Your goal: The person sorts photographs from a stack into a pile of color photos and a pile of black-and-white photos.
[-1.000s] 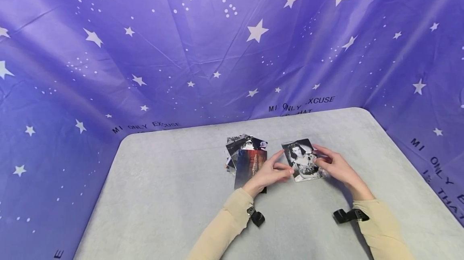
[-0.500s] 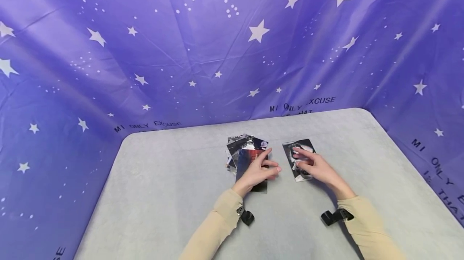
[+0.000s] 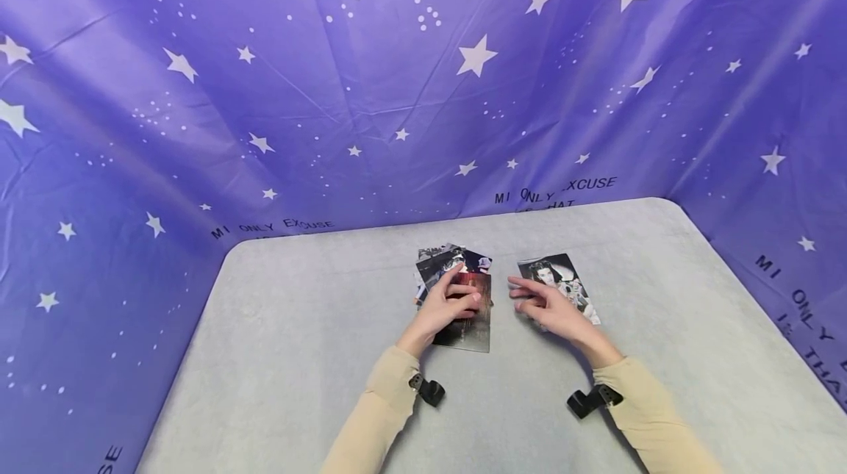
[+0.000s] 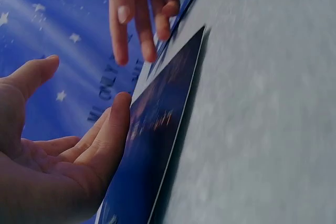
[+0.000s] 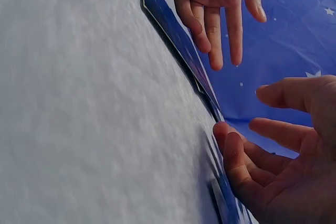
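A pile of several photos (image 3: 471, 327) lies on the grey table (image 3: 298, 356), its top photo (image 4: 157, 145) dark with red. My left hand (image 3: 448, 303) rests on that top photo, its straight fingers (image 4: 113, 129) touching the surface. To the right, a black-and-white portrait photo (image 3: 570, 279) lies flat by itself. My right hand (image 3: 539, 303) hovers over that photo's left edge, fingers (image 5: 273, 129) loosely spread and pointing toward the pile, holding nothing. The two hands are a short gap apart.
A purple star-print cloth (image 3: 331, 92) walls the table at the back and on both sides. Black wrist straps (image 3: 430, 390) (image 3: 585, 402) sit at my beige sleeve cuffs. Bare grey table surface lies to the left, the right and in front.
My right hand released the portrait photo, which now lies flat, and drifted left. My left hand moved from beside the portrait onto the pile's top photo.
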The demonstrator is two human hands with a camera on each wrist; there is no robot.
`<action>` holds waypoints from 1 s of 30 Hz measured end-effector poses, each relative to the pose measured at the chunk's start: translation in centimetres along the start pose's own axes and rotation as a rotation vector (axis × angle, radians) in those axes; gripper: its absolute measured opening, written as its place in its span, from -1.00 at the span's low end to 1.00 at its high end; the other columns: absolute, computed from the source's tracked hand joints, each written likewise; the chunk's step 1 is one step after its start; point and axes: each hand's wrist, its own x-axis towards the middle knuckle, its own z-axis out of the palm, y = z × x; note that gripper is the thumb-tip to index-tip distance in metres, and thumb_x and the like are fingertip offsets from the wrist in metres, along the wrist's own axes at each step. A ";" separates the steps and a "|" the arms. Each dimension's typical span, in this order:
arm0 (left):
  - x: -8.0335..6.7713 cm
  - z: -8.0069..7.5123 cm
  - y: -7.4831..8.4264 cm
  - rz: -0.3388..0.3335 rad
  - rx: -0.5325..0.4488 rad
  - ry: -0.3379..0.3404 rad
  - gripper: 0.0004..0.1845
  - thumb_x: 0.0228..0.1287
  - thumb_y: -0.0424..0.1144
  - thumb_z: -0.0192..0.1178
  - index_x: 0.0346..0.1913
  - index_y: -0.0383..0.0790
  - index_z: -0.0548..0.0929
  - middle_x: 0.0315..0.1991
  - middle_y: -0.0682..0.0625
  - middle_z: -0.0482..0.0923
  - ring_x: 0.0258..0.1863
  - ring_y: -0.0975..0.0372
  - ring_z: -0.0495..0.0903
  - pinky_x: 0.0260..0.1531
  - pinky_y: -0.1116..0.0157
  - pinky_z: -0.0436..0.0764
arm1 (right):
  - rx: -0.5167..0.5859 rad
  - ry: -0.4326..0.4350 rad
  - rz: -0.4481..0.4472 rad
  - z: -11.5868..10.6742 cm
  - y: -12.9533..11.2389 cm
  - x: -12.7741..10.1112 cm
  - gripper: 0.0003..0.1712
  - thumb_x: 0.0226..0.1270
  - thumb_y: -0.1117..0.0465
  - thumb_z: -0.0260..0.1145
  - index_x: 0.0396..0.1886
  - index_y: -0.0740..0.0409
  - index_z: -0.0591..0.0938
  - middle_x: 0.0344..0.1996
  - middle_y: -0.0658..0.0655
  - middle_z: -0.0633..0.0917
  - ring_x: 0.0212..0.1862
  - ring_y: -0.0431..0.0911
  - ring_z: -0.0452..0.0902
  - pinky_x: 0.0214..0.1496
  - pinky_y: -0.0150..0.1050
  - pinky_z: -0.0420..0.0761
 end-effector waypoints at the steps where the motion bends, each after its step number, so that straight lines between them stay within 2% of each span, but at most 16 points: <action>1: -0.1 -0.3 0.0 0.005 -0.005 0.013 -0.18 0.26 -0.44 0.21 0.50 -0.32 0.03 0.07 -0.44 0.47 -0.22 0.05 0.65 -0.15 0.06 0.64 | -0.002 -0.002 -0.001 0.2 0.0 0.1 -0.37 0.26 0.41 0.25 0.31 0.50 0.32 0.03 0.48 0.55 -0.16 0.12 0.60 -0.39 -0.28 0.61; 4: -0.5 -1.3 0.0 0.013 -0.008 0.039 -0.19 0.27 -0.44 0.19 0.50 -0.33 0.01 0.08 -0.46 0.46 -0.20 0.01 0.65 -0.12 0.03 0.63 | -0.012 -0.004 -0.006 0.6 -0.1 0.2 -0.39 0.26 0.42 0.25 0.29 0.51 0.33 0.01 0.48 0.56 -0.13 0.14 0.60 -0.25 -0.28 0.62; 6: -0.9 -2.0 0.2 0.023 0.006 0.055 -0.19 0.28 -0.45 0.18 0.50 -0.35 -0.01 0.08 -0.48 0.45 -0.18 -0.04 0.64 -0.12 0.01 0.62 | -0.012 -0.010 0.000 0.9 -0.1 0.3 -0.39 0.26 0.42 0.25 0.29 0.50 0.34 0.01 0.47 0.56 -0.15 0.13 0.60 -0.26 -0.28 0.62; 10: -2.2 -3.1 0.9 0.036 0.078 0.091 -0.18 0.26 -0.46 0.19 0.48 -0.43 -0.03 0.07 -0.53 0.43 -0.16 -0.18 0.61 -0.14 0.01 0.62 | -0.029 -0.025 -0.011 1.4 -0.2 0.4 -0.39 0.27 0.40 0.24 0.30 0.50 0.33 0.02 0.48 0.55 -0.15 0.08 0.61 -0.22 -0.29 0.62; 14: -3.7 -3.9 1.8 0.038 0.146 0.125 -0.23 0.24 -0.50 0.18 0.43 -0.54 0.02 0.03 -0.56 0.42 -0.18 -0.22 0.60 -0.17 0.00 0.63 | -0.043 -0.022 -0.020 1.9 -0.3 0.4 -0.38 0.27 0.38 0.24 0.30 0.51 0.33 0.05 0.50 0.53 -0.13 0.08 0.62 -0.13 -0.32 0.60; 16: -4.2 -4.2 1.9 0.037 0.158 0.139 -0.25 0.24 -0.51 0.18 0.42 -0.55 0.06 0.01 -0.55 0.43 -0.19 -0.20 0.61 -0.17 0.00 0.64 | -0.030 -0.020 -0.011 2.2 -0.4 0.2 -0.37 0.26 0.38 0.25 0.31 0.50 0.32 0.07 0.52 0.51 -0.11 0.09 0.62 -0.10 -0.33 0.58; 20: -4.3 -5.1 1.0 0.045 0.157 0.178 -0.30 0.22 -0.50 0.20 0.38 -0.54 0.16 -0.01 -0.51 0.47 -0.21 -0.16 0.63 -0.20 0.03 0.65 | 0.010 -0.021 0.010 2.7 -0.8 -0.1 -0.33 0.25 0.39 0.26 0.33 0.49 0.28 0.12 0.53 0.46 -0.09 0.13 0.61 -0.06 -0.32 0.57; 26: -4.6 -6.4 -0.1 0.031 0.192 0.269 -0.36 0.18 -0.47 0.25 0.32 -0.47 0.29 -0.06 -0.39 0.53 -0.34 0.16 0.64 -0.34 0.21 0.66 | 0.054 -0.028 0.027 3.4 -1.3 -0.1 -0.31 0.24 0.40 0.26 0.35 0.46 0.26 0.09 0.50 0.48 -0.08 0.17 0.60 -0.08 -0.31 0.58; 30: -5.0 -6.8 -0.3 0.029 0.192 0.286 -0.35 0.15 -0.51 0.25 0.31 -0.50 0.27 -0.09 -0.40 0.54 -0.38 0.22 0.62 -0.33 0.23 0.66 | 0.098 -0.048 0.031 4.0 -1.3 0.1 -0.30 0.25 0.43 0.23 0.36 0.48 0.22 0.07 0.50 0.47 -0.07 0.21 0.58 -0.06 -0.31 0.58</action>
